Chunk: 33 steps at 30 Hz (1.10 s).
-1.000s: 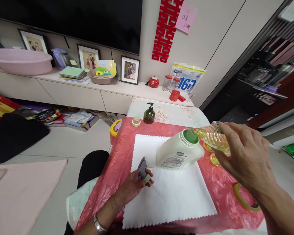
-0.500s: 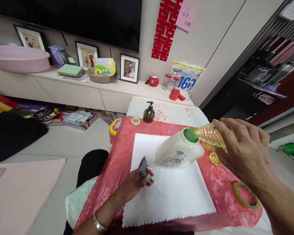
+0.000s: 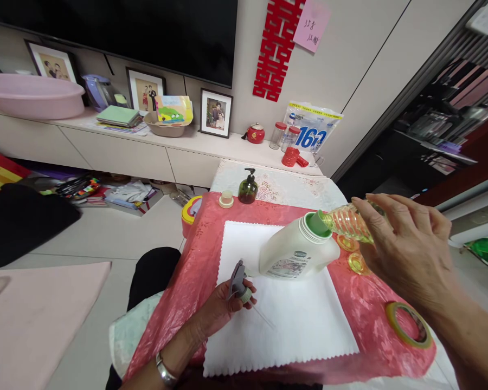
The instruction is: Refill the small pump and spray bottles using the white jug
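My right hand grips a clear ribbed bottle tilted sideways, its neck at the green-rimmed mouth of a big white detergent jug. Yellowish tint shows inside the ribbed bottle; whether liquid is flowing I cannot tell. The jug stands on a white scalloped cloth. Left of the jug, my left hand is closed around a grey spray trigger head, whose thin clear tube points down to the right over the cloth.
A dark green pump bottle and a cream cap stand at the back of the red plastic cover. Yellow tape rolls lie right of the jug, with a larger tape roll near the front. A cabinet runs behind.
Almost nothing differs. The whole view has shifted very slightly; both hands keep their holds, and the ribbed bottle stays tilted at the jug's mouth.
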Tool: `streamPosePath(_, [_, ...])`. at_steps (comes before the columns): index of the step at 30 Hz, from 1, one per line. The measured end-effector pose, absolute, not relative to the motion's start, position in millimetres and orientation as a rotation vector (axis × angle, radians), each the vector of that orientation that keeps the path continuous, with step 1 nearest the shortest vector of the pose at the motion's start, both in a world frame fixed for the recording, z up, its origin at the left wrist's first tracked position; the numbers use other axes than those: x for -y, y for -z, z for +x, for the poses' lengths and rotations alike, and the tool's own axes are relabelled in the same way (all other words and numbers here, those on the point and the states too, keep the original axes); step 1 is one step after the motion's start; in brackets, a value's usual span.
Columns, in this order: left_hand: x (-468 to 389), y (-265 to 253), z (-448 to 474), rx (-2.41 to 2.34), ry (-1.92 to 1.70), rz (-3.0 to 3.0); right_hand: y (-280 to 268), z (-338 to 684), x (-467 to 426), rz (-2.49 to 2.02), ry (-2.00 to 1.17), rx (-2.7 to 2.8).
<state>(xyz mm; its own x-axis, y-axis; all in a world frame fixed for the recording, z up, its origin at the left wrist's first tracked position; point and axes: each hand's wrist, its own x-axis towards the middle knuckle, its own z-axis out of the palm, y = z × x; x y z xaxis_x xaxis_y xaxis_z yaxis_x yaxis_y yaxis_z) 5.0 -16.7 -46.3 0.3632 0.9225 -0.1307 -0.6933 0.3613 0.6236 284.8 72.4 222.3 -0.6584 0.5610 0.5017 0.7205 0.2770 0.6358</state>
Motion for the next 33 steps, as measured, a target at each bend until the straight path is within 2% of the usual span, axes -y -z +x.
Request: streamPosePath(33, [17,55,6,-0.489,-1.105,0.549,-229,281,-73,-1.136,1.273,2.369])
